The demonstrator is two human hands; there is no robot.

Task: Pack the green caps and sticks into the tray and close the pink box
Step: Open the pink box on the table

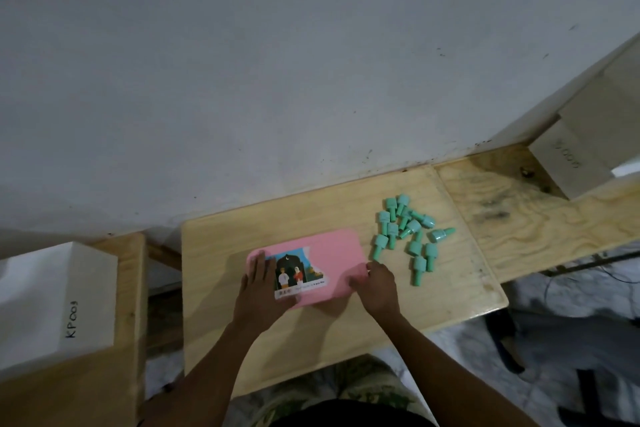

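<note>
Head view: two hands on a closed pink box (332, 253).
Left hand (258, 282) rests flat on the lid; right hand (377, 284) grips its right edge; green pieces (408, 236) lie scattered beside it.

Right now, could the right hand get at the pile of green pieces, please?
Probably yes. The right hand rests on the pink box's right edge, and the green pieces lie loose just beyond it with only bare table between.

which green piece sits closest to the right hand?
The mint-green plastic capped stick at the pile's near end, pointing toward the table's front edge, just right of the right hand.
</note>
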